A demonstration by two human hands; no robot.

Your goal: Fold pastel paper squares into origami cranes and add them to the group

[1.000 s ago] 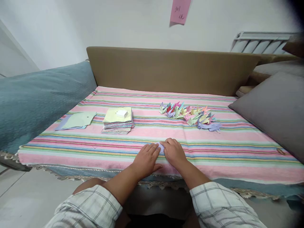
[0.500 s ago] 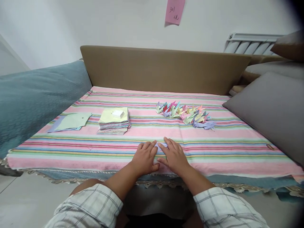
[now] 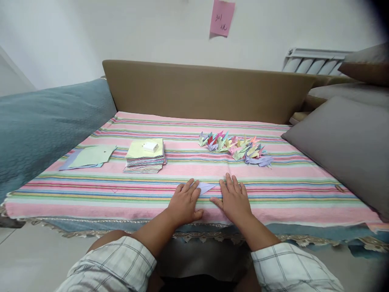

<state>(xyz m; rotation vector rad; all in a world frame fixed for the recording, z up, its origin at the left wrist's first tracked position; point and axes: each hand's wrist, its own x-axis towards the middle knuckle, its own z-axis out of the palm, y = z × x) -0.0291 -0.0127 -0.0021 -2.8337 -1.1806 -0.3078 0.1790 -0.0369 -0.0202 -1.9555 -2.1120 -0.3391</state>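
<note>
Nearest you are your white sleeves (image 3: 112, 263) with dark checks, and beyond them the fringed, lace-like trim (image 3: 206, 236) along the sofa's front edge. Your left hand (image 3: 184, 202) lies palm down on the pink, multicoloured striped cloth (image 3: 91, 205), its fingertips over the left part of a small, pointed lavender folded paper (image 3: 205, 187). Its grip is open, thumb apart from the fingers. The paper lies flat between your hands, its tip towards the right. Your right hand (image 3: 235, 198) is palm down just beside that tip, its grip open too, fingers spread and holding nothing.

Farther off to the left sits a thick stack of coloured paper squares (image 3: 145, 159), pale yellow on top, bearing a small white block (image 3: 150, 146). Left of it, loose pale green and lavender sheets (image 3: 91, 156) overlap. To the right is a cluster of multicoloured folded paper cranes (image 3: 235, 147), near a large grey cushion (image 3: 340, 146). Behind stands the brown backrest (image 3: 197, 91); above it, a pink handwritten note (image 3: 222, 18) is on the white wall (image 3: 146, 30).
</note>
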